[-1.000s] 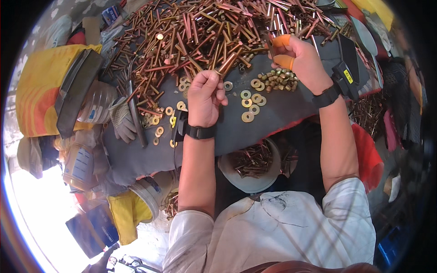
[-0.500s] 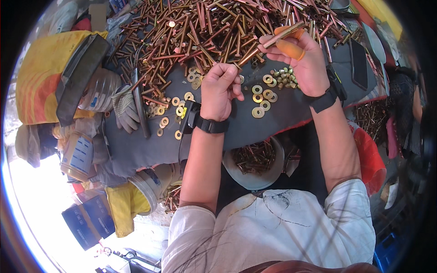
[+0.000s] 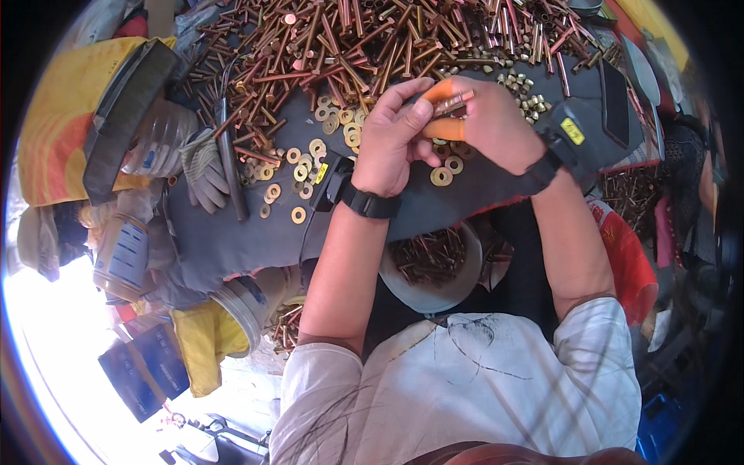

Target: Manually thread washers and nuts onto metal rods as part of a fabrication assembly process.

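Note:
My left hand [image 3: 391, 147] and my right hand [image 3: 496, 124] meet over the near part of the bench, below a big heap of copper-coloured bolts. Orange finger covers sit on the thumb and a finger of my right hand, which grips a copper-coloured bolt [image 3: 456, 101]. One end of the bolt points up and right; its other end is hidden among my fingers. Closed fingers of my left hand press against this hidden end. Brass-coloured flat washers [image 3: 442, 176] lie just under the hands. Small metal nuts [image 3: 533, 105] are scattered beyond my right hand.
The bolt heap [image 3: 349, 46] covers the far bench. More washers [image 3: 298, 215] lie left of my left wrist, near a grey glove [image 3: 208, 178] and a dark metal bar [image 3: 232, 163]. A phone [image 3: 614, 105] rests at right. Below the edge stands a bucket [image 3: 430, 298] of bolts.
My right hand has come down and left to meet my left hand, bringing its long metal piece along. My left hand has shifted slightly. More of the small nuts now show.

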The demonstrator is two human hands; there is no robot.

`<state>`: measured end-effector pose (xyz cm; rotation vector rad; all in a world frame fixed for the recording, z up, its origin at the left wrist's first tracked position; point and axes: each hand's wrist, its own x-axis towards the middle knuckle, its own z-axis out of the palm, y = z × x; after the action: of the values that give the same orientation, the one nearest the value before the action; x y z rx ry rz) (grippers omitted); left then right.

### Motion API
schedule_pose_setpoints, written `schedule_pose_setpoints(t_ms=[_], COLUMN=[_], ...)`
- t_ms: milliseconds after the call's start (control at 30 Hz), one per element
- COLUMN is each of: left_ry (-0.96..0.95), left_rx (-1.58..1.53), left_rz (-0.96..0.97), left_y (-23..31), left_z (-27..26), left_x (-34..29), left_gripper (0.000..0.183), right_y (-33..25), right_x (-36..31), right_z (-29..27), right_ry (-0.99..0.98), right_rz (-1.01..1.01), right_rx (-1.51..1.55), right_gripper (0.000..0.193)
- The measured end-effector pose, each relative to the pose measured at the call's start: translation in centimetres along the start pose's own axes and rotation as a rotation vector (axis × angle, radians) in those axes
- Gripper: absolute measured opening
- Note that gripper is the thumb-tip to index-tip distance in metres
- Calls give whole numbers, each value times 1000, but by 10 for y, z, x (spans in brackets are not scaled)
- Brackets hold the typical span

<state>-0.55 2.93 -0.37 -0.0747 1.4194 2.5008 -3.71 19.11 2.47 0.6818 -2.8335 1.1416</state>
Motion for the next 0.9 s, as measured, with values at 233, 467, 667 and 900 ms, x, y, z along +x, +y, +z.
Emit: schedule_pose_setpoints(t_ms=[233,467,667,900], left_ry=[65,90,116,88], left_rx=[-180,-84,-52,25], left_rz=[-66,-57,-11,1], left_y=[7,3,2,3], left_z=[-18,-20,-15,-13], left_x=[3,2,2,0], left_gripper=[29,23,15,15], right_y=[29,27,12,4], right_x=[-2,5,6,3], right_z=[-26,-24,-23,-20], right_ry=[-157,-30,54,123], right_rz=[47,231,135,-140], right_rx=[-383,250,841,614], right_gripper=[16,19,28,22])
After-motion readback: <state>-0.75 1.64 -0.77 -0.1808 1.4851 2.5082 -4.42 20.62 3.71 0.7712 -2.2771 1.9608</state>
